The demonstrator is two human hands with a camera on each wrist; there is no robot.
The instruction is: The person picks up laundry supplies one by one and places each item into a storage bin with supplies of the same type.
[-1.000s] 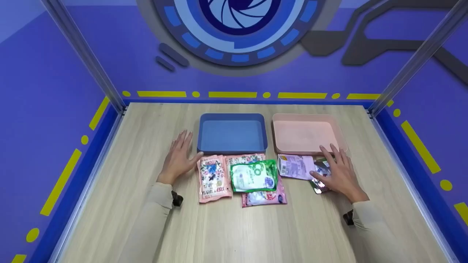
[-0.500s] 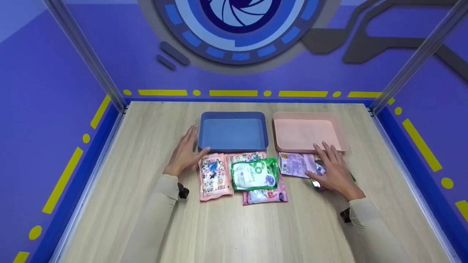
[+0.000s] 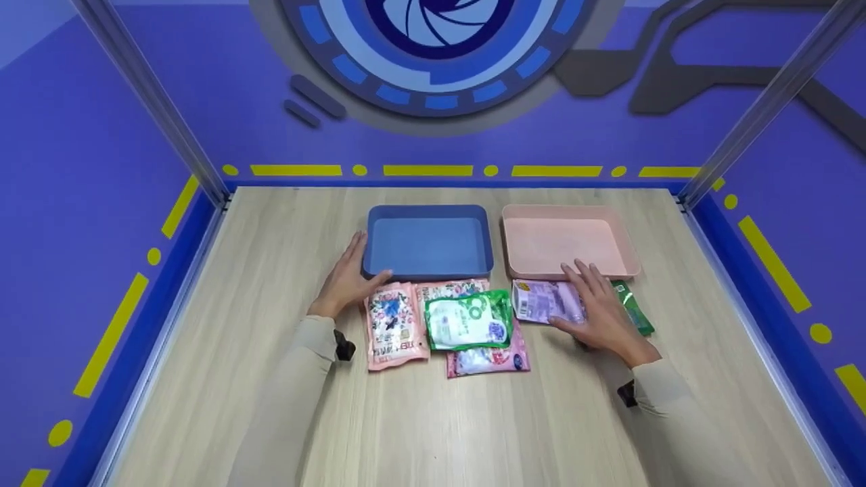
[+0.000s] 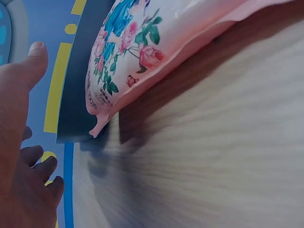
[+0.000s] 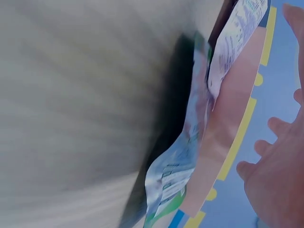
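Observation:
My left hand (image 3: 347, 283) is beside the near left corner of the blue tray (image 3: 427, 276), its thumb by the top of a pink floral packet (image 3: 396, 331). The left wrist view shows this hand (image 4: 23, 156) apart from the floral packet (image 4: 123, 57), fingers spread and holding nothing. My right hand (image 3: 604, 321) hovers over the packets before the pink tray (image 3: 612, 274), fingers spread. Under and around it lie a purple packet (image 3: 541, 301) and a green-edged packet (image 3: 634, 311), partly hidden. In the right wrist view, the right hand (image 5: 280, 161) is clear of the packets.
Between the hands, a green-and-white packet (image 3: 467, 323) lies over a pink packet (image 3: 490, 362) and another floral packet (image 3: 453, 289). Both trays stand side by side behind the packets on the wooden table (image 3: 433, 426). Blue-purple panels (image 3: 440, 149) enclose the back and sides.
My right hand has shifted left over the purple packet, uncovering more of the green-edged packet. My left hand has moved slightly right and forward towards the blue tray. The packets stay in place.

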